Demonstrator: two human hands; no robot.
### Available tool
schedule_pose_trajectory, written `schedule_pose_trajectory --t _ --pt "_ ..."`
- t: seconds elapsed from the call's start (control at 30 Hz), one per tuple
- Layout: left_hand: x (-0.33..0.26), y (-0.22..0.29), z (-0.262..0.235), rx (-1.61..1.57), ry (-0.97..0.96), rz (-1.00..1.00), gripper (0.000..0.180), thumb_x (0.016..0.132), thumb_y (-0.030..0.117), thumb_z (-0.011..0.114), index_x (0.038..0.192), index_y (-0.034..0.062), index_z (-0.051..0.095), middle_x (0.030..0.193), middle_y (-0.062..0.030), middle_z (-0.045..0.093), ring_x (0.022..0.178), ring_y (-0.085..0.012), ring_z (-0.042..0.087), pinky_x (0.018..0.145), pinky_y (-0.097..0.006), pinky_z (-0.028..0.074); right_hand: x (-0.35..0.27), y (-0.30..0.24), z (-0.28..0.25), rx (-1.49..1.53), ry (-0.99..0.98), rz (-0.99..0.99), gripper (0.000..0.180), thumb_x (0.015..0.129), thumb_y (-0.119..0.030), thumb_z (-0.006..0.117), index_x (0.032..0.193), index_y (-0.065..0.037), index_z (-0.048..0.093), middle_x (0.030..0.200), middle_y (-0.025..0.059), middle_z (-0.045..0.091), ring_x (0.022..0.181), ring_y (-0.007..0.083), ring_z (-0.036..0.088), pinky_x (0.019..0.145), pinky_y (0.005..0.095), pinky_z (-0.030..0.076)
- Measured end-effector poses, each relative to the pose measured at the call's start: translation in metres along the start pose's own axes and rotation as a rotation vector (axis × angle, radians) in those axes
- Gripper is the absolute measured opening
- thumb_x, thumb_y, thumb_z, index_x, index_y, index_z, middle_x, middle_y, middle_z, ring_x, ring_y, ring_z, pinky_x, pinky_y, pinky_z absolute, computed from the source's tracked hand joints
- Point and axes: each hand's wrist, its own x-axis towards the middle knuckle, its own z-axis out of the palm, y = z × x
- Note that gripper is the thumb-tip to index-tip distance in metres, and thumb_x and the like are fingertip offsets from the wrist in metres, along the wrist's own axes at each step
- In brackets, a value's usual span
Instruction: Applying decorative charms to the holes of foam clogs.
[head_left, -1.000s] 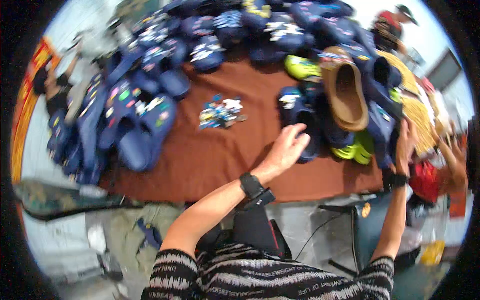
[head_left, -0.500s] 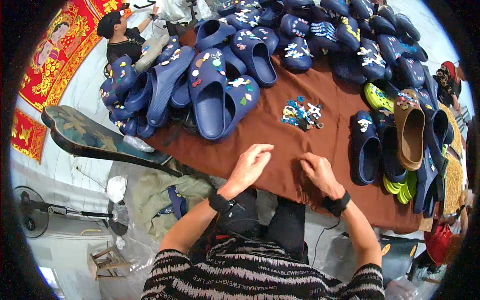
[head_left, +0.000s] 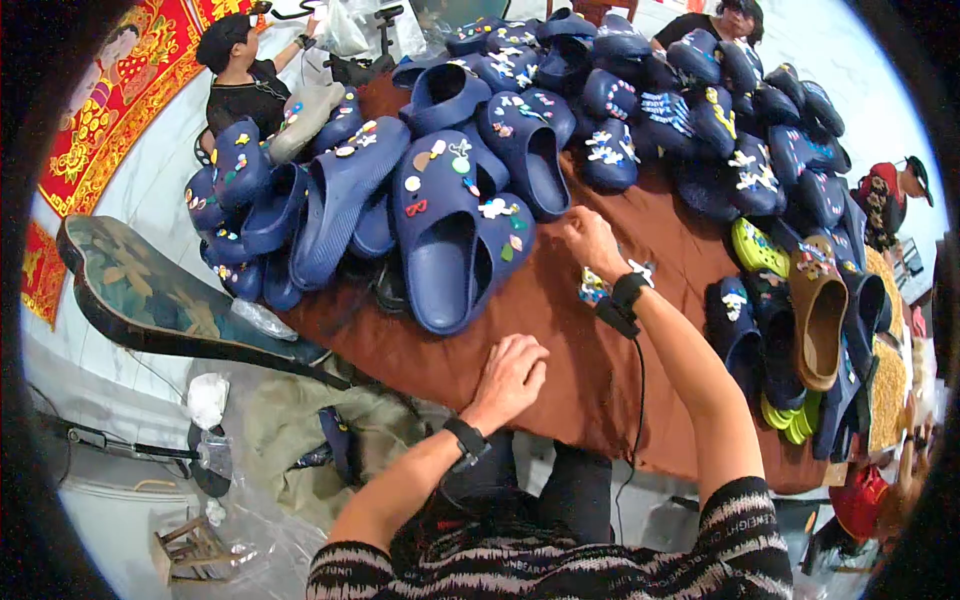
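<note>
My right hand (head_left: pixel 592 243) is stretched forward over the brown cloth (head_left: pixel 580 340), close to the toe-side edge of a navy clog (head_left: pixel 545 175). Its fingers are curled together, and what they hold, if anything, is hidden. Small shoe charms (head_left: pixel 592 286) in blue, white and yellow lie under my right wrist, which partly covers them. Nearer to me, my left hand (head_left: pixel 508 378) hovers at or rests on the cloth, fingers loosely bent and thumb apart, with nothing visible in it. In front of it stands a big navy pair (head_left: pixel 443 275) decorated with charms.
Navy clogs (head_left: pixel 610 155) are heaped along the far side. At right stand a tan clog (head_left: pixel 820 325), more navy ones and a lime clog (head_left: pixel 758 248). A patterned chair back (head_left: pixel 170 285) is at left. Other people (head_left: pixel 240 85) are beyond the table. A black cable (head_left: pixel 635 400) hangs from my right wrist.
My right hand has moved forward and slightly left, past the charms toward the navy clogs. My left hand stays near the front edge. The whole view has shifted, bringing another person in at the top.
</note>
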Motion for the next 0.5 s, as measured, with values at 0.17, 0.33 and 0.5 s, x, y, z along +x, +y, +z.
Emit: schedule_pose_trajectory --t 0.17,0.33,0.5 --pt "0.003 0.004 0.002 -0.076 -0.041 -0.044 0.021 0.086 0.015 0.066 0.104 0.0050 0.065 0.114 -0.0122 0.061 0.117 -0.0342 0.053 0.102 -0.045 0.042 0.075 0.041 0.018 -0.176 0.147 0.048 0.047 0.087 -0.022 0.066 0.127 -0.001 0.052 0.120 0.0282 0.059 0.111 0.0452 0.059 0.096 0.0522 0.048" --pt "0.001 0.000 -0.003 -0.090 -0.035 -0.049 0.024 0.085 0.015 0.067 0.106 0.0048 0.065 0.114 -0.0116 0.060 0.117 -0.0337 0.052 0.101 -0.045 0.042 0.117 0.030 0.037 -0.136 0.080 0.154 0.054 0.087 -0.026 0.068 0.130 0.002 0.053 0.119 0.0284 0.064 0.115 0.0428 0.060 0.098 0.0479 0.048" --pt "0.000 -0.001 -0.007 -0.066 -0.060 -0.063 0.026 0.084 0.015 0.068 0.108 0.0057 0.065 0.118 -0.0121 0.060 0.120 -0.0336 0.052 0.103 -0.045 0.041 0.131 0.026 0.033 -0.243 -0.113 0.198 0.047 0.089 -0.031 0.064 0.129 -0.007 0.059 0.120 0.0245 0.064 0.115 0.0419 0.061 0.098 0.0506 0.048"
